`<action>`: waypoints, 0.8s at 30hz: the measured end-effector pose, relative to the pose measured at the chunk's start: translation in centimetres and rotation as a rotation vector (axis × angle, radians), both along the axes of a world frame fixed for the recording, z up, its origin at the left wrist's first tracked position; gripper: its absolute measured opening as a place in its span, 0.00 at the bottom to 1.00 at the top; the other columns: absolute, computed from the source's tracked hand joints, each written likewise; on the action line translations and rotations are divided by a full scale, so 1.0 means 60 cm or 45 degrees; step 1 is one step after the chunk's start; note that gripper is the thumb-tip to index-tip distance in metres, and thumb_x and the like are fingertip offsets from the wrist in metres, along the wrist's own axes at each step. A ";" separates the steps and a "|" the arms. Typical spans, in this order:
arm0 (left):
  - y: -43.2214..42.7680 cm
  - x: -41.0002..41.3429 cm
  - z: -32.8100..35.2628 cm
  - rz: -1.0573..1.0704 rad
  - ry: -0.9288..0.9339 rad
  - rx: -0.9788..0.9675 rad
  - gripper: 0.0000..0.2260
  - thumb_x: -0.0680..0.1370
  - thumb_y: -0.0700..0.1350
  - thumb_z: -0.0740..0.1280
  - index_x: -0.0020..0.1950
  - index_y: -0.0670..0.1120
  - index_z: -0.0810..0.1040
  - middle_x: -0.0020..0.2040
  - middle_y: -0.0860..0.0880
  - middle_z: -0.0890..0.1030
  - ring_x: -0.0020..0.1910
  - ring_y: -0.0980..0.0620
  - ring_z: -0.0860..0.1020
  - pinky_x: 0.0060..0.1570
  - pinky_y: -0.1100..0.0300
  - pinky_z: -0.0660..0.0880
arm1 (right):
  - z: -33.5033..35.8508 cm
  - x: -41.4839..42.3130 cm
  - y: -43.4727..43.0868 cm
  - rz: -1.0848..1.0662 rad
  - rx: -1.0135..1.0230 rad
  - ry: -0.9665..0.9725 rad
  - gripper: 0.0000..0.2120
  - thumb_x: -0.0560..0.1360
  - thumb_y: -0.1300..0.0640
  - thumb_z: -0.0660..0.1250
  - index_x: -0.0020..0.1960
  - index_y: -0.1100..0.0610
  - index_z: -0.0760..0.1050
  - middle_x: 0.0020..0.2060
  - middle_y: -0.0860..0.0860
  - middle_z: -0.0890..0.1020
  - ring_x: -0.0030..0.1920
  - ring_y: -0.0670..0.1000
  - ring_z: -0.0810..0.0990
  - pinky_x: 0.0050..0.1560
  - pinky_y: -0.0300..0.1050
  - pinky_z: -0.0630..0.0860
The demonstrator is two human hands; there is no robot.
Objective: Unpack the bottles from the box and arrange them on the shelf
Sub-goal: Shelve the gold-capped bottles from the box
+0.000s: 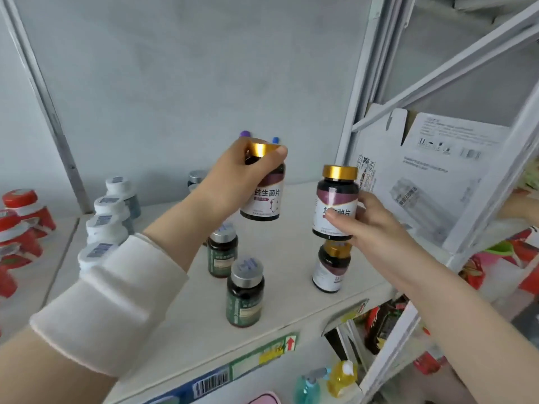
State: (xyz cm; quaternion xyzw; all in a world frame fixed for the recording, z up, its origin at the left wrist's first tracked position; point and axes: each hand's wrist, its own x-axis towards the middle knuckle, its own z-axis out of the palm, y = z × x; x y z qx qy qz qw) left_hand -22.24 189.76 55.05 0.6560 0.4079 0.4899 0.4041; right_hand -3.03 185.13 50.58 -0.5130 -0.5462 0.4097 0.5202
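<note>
Head view: gripping gold-capped dark pill bottle [267, 199] in left hand [230, 182], twin bottle [337, 196] in right hand [376, 228], both unplaced; third bottle [329, 271] already on white shelf [285, 252].

Glossy dark bottles [335, 205] wear shiny gold caps [339, 172].

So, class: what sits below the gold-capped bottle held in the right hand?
Another gold-capped bottle stands on the shelf below the held bottle in the right hand. The held bottle covers part of its cap, so whether they touch cannot be told.
</note>
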 end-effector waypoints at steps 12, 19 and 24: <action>0.244 0.095 -0.022 0.309 0.362 -0.198 0.12 0.76 0.50 0.68 0.56 0.49 0.72 0.50 0.48 0.78 0.50 0.49 0.77 0.49 0.59 0.72 | 0.012 0.078 0.262 0.454 -0.278 -0.400 0.33 0.68 0.58 0.74 0.67 0.52 0.60 0.57 0.52 0.78 0.58 0.50 0.75 0.54 0.42 0.67; 0.369 0.081 -0.067 0.391 0.700 -0.277 0.18 0.73 0.50 0.71 0.59 0.45 0.74 0.53 0.48 0.76 0.51 0.50 0.74 0.51 0.60 0.69 | -0.041 0.057 0.358 0.527 -0.306 -0.471 0.29 0.69 0.63 0.73 0.64 0.56 0.62 0.44 0.46 0.75 0.50 0.48 0.76 0.49 0.40 0.71; 0.422 0.084 -0.086 0.396 0.828 -0.278 0.19 0.72 0.50 0.71 0.59 0.42 0.75 0.52 0.48 0.75 0.51 0.49 0.73 0.51 0.59 0.70 | -0.061 0.035 0.402 0.576 -0.246 -0.581 0.27 0.68 0.63 0.73 0.61 0.54 0.63 0.44 0.43 0.72 0.45 0.43 0.75 0.43 0.32 0.71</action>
